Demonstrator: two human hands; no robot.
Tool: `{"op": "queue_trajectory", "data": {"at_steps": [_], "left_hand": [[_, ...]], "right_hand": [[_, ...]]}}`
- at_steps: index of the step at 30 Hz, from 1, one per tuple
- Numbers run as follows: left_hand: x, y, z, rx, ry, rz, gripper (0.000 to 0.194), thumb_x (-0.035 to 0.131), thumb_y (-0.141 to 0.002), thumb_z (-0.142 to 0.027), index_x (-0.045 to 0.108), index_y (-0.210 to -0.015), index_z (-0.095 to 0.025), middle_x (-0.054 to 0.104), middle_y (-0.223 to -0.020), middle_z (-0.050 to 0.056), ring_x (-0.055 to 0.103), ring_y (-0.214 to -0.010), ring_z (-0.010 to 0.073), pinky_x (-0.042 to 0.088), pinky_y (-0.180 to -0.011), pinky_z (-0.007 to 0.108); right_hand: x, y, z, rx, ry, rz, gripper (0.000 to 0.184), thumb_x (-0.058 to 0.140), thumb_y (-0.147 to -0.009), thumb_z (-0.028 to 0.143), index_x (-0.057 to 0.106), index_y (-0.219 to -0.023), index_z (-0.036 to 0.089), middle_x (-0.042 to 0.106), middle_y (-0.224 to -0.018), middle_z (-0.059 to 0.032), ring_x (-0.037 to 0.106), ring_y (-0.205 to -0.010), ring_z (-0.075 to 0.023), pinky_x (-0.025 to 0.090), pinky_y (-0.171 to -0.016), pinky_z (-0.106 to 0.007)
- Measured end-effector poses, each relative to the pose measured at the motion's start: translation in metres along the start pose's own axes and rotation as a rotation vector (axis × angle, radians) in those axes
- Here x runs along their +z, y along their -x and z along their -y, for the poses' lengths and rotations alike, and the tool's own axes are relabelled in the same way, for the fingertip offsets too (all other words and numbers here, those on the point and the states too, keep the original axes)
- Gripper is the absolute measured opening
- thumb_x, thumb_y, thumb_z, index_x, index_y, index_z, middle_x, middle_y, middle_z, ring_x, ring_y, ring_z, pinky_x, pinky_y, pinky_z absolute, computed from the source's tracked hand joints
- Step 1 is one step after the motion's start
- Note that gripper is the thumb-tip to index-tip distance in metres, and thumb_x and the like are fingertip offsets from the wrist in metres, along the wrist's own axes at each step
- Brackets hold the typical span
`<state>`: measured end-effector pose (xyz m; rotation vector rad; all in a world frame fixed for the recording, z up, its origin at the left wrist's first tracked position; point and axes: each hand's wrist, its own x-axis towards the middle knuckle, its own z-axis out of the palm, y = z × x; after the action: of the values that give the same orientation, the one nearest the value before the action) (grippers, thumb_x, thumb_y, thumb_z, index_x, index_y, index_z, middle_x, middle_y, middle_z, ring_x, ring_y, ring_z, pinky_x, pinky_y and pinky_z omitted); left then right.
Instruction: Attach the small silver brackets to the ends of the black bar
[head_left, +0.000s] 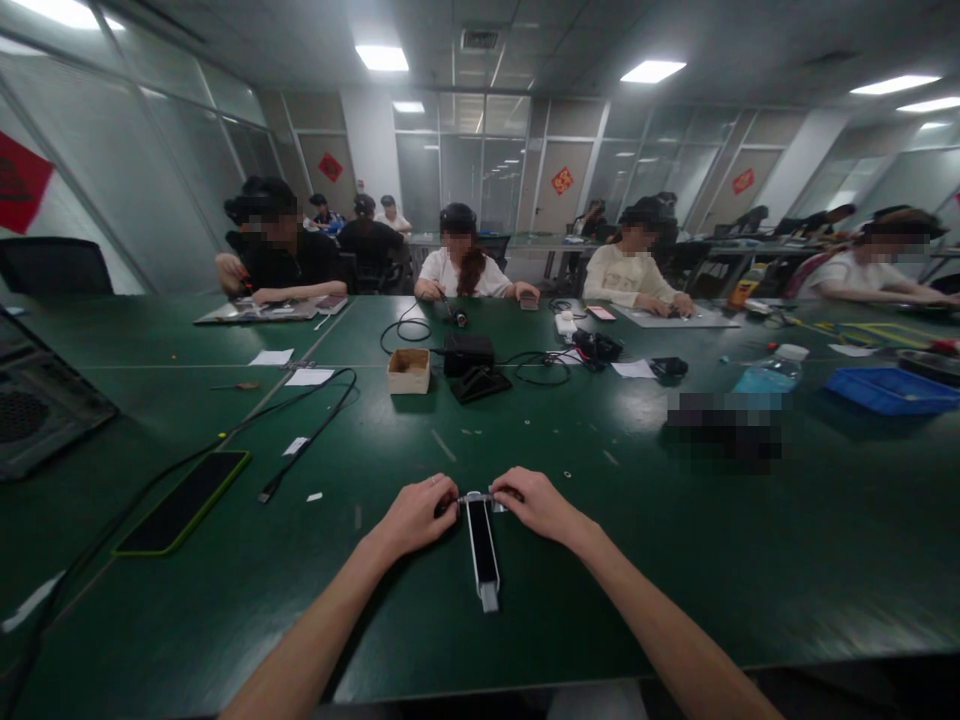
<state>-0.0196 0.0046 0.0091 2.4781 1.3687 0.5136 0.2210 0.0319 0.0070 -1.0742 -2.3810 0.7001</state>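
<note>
A slim black bar with a white frame [483, 545] lies on the green table in front of me, a pale grey plug-like tip at its near end. A thin metal crosspiece juts out on both sides of its far end. Closed in a pinch, my left hand [420, 512] is at the left end of this crosspiece. My right hand [536, 505] pinches at the opposite end, fingers also closed. What exactly sits between the fingertips of each hand is too small to make out. A small shiny clear piece [498, 506] shows under the right fingers.
On the green table [405, 640], a phone with a lime edge [184, 505] and a black cable [315, 435] lie to the left. Ahead stand a small cardboard box [409, 372] and a black box [469, 354]. A blue tray [892, 390] is right. Several people sit across.
</note>
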Motion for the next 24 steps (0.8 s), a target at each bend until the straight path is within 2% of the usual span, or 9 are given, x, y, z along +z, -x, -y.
{"op": "queue_trajectory", "data": {"at_steps": [10,18,24], "left_hand": [[-0.0017,-0.0005,-0.0021,0.001,0.003,0.017,0.009,0.048,-0.085,-0.022,0.055,-0.09,-0.02,0.058,-0.081,0.0,0.055,-0.068,0.0147,0.041,-0.063,0.025],[-0.0007,-0.0004,-0.0016,-0.005,0.015,0.024,0.01,0.048,-0.086,-0.024,0.056,-0.09,-0.02,0.059,-0.08,0.0,0.056,-0.069,0.015,0.042,-0.064,0.025],[-0.0009,-0.0009,-0.0006,-0.012,0.023,0.027,0.011,0.047,-0.086,-0.025,0.056,-0.09,-0.02,0.06,-0.081,0.001,0.057,-0.069,0.0152,0.043,-0.064,0.025]], "right_hand": [[-0.0016,0.0035,-0.0005,0.047,-0.068,-0.004,0.018,0.056,-0.082,0.016,0.067,-0.097,0.018,0.065,-0.091,-0.0036,0.058,-0.077,-0.0134,0.047,-0.069,-0.026],[0.0033,0.0021,-0.0069,0.04,-0.056,-0.019,0.015,0.056,-0.087,0.021,0.068,-0.096,0.019,0.066,-0.091,-0.004,0.059,-0.079,-0.0146,0.047,-0.072,-0.027],[0.0019,0.002,-0.0025,0.02,-0.041,-0.047,0.014,0.056,-0.088,0.02,0.067,-0.096,0.018,0.066,-0.091,-0.0038,0.059,-0.082,-0.0147,0.047,-0.075,-0.028]]}}
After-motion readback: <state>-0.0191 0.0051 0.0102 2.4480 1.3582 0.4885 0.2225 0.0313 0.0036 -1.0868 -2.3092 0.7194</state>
